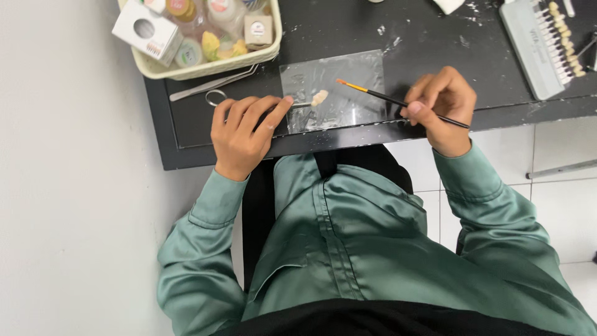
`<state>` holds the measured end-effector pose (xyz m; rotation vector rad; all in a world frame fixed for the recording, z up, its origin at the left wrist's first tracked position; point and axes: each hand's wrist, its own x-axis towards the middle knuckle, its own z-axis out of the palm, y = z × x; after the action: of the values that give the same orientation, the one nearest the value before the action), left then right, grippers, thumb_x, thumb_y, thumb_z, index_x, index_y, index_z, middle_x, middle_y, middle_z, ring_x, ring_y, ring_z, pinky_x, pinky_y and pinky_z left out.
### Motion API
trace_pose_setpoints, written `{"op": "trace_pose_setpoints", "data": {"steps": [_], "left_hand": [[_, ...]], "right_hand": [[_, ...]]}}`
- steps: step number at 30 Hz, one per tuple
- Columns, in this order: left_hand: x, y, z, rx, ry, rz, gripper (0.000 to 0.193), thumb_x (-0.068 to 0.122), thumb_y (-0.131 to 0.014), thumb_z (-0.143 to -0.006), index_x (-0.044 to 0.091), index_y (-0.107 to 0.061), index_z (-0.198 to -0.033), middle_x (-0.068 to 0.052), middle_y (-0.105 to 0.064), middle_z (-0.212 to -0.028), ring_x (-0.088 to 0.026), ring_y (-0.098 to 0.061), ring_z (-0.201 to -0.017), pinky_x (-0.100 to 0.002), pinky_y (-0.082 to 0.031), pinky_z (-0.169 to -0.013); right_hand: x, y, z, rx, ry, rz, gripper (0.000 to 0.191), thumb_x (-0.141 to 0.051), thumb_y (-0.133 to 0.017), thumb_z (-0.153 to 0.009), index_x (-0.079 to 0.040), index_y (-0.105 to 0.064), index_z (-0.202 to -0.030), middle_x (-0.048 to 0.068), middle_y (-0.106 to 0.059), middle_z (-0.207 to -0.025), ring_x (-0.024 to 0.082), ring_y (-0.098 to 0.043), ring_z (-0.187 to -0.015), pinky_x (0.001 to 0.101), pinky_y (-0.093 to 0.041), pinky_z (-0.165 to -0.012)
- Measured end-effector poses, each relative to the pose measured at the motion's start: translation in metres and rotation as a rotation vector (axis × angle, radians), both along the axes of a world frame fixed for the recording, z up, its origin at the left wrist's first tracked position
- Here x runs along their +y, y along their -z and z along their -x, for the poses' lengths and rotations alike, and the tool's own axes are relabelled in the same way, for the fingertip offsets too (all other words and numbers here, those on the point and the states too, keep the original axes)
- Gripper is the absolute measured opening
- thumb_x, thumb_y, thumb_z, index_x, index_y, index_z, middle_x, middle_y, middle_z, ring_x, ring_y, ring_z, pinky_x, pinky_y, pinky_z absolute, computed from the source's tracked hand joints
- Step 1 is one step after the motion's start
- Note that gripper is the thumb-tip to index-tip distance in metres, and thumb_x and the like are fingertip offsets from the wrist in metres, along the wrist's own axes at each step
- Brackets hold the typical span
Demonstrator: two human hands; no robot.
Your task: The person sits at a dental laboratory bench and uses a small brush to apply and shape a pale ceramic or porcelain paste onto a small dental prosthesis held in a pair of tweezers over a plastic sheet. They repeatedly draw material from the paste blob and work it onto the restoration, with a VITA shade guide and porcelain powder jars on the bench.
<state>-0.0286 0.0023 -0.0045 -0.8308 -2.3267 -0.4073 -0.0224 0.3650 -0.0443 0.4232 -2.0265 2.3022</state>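
Note:
My left hand (244,130) grips a thin metal holder whose tip carries a small cream tooth-shaped piece (319,98), held over a clear glass slab (348,93) on the black table (186,130). My right hand (439,102) pinches a fine black-handled brush (398,101) like a pen. Its orange tip points left and hovers just right of the tooth piece, not touching it. Both sleeves are green satin.
A cream basket (205,67) with jars and a white box sits at the table's back left. Metal tweezers (214,84) lie beside it. A grey tooth shade guide (544,43) rests at the back right. White tiled floor lies beyond the table's front edge.

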Motion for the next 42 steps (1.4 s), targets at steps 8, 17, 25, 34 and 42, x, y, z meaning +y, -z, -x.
{"op": "trace_pose_setpoints", "data": {"steps": [8, 17, 25, 34, 42], "left_hand": [[0.0004, 0.0001, 0.0018, 0.013, -0.011, 0.007, 0.032, 0.011, -0.074, -0.098, 0.019, -0.073, -0.129, 0.005, -0.068, -0.112, -0.017, -0.062, -0.097, -0.038, -0.044, -0.090], [0.0005, -0.0006, 0.0021, 0.022, -0.009, 0.004, 0.033, 0.009, -0.075, -0.097, 0.020, -0.073, -0.129, 0.006, -0.068, -0.112, -0.016, -0.062, -0.098, -0.038, -0.044, -0.090], [0.0008, 0.0002, 0.0028, 0.017, 0.002, 0.012, 0.035, 0.011, -0.075, -0.096, 0.021, -0.074, -0.129, 0.007, -0.068, -0.113, -0.016, -0.063, -0.099, -0.038, -0.044, -0.091], [-0.0015, 0.0019, 0.0009, 0.020, -0.002, 0.022, 0.036, 0.010, -0.075, -0.095, 0.021, -0.073, -0.130, 0.007, -0.068, -0.113, -0.016, -0.062, -0.100, -0.038, -0.044, -0.092], [-0.0012, 0.0022, 0.0006, 0.011, -0.003, 0.018, 0.036, 0.011, -0.076, -0.095, 0.022, -0.073, -0.130, 0.007, -0.068, -0.113, -0.016, -0.062, -0.100, -0.038, -0.044, -0.093]], "right_hand": [[0.0023, 0.0018, -0.0014, 0.043, -0.045, -0.021, 0.029, 0.000, -0.072, -0.106, -0.007, -0.046, -0.095, 0.013, -0.065, -0.085, 0.014, -0.065, -0.076, 0.0275, -0.059, -0.071], [0.0039, 0.0003, -0.0011, 0.040, -0.052, -0.048, 0.029, -0.001, -0.074, -0.106, -0.007, -0.047, -0.095, 0.015, -0.067, -0.086, 0.017, -0.071, -0.081, 0.0283, -0.060, -0.070], [0.0038, -0.0026, -0.0009, 0.039, -0.053, -0.075, 0.028, 0.001, -0.074, -0.104, -0.008, -0.048, -0.100, 0.015, -0.067, -0.088, 0.020, -0.074, -0.083, 0.0326, -0.064, -0.076], [0.0020, -0.0005, -0.0035, 0.033, -0.058, -0.060, 0.029, 0.004, -0.073, -0.104, -0.006, -0.048, -0.095, 0.014, -0.066, -0.085, 0.018, -0.071, -0.082, 0.0315, -0.062, -0.075], [0.0033, 0.0026, -0.0043, 0.031, -0.037, -0.024, 0.028, 0.002, -0.072, -0.104, -0.007, -0.048, -0.092, 0.012, -0.064, -0.083, 0.015, -0.065, -0.077, 0.0303, -0.062, -0.072]]}}
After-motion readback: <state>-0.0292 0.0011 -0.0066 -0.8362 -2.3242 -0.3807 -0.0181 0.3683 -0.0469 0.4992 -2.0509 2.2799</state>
